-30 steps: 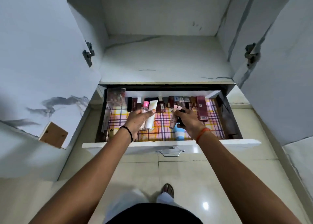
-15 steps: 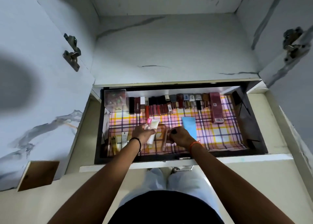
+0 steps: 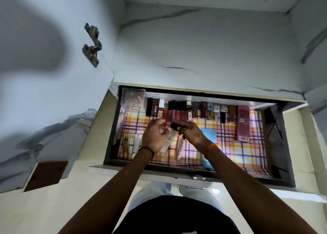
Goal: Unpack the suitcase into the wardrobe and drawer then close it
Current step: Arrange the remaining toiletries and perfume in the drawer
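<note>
Head view shows my right hand (image 3: 192,133) pinching a small black-capped cosmetic tube (image 3: 177,126) at my fingertips, its long axis running left to right, while my left hand (image 3: 155,136) sits just beside it with fingers loosely curled; whether it grips anything I cannot tell through the blur. The back row of upright lipsticks and small bottles (image 3: 194,109) stands just beyond my fingertips, nearer the right hand, so I judge the tube goes forward there. Under my hands lies the open white drawer (image 3: 177,178) with its pink-and-yellow checked liner (image 3: 247,150), the bare marbled wardrobe shelf (image 3: 203,44) beyond.
</note>
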